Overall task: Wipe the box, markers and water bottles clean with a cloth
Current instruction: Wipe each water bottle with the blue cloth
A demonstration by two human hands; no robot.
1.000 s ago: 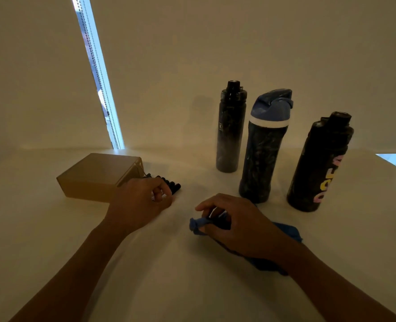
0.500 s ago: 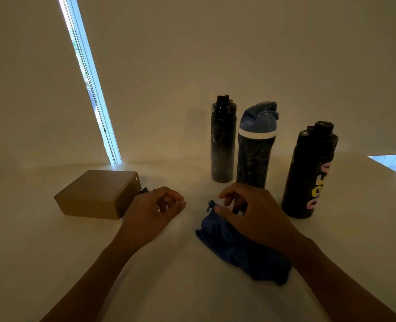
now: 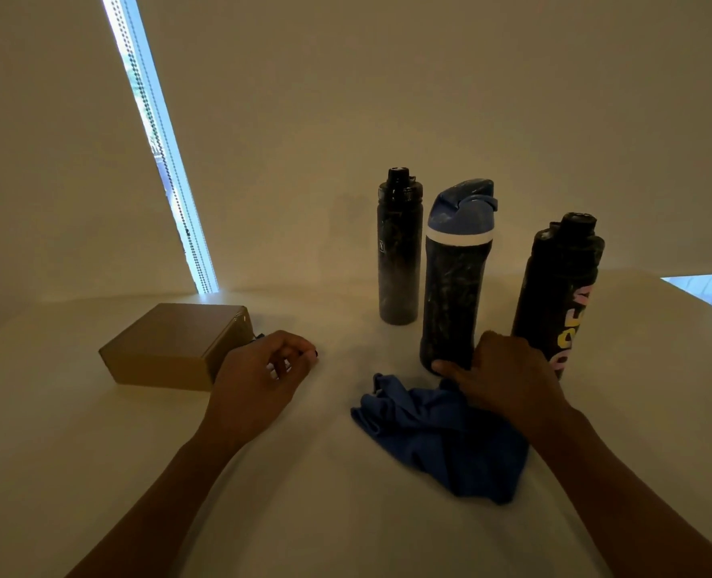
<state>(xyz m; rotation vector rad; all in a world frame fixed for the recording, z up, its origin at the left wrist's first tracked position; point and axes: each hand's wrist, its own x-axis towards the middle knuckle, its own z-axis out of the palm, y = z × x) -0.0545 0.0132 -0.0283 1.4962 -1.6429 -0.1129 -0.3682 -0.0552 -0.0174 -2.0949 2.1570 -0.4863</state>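
Box at 9 o'clock on the worktop, left hand at its 4 o'clock, curled over markers, grip unclear, cloth crumpled at 6 o'clock of three upright bottles, right hand over the cloth's edge, thumb against blue-lid bottle, fingers hidden, grip unclear.

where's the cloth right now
Head view, right of centre: the cloth lies on the table, just in front of the blue-lidded bottle, by the right hand.
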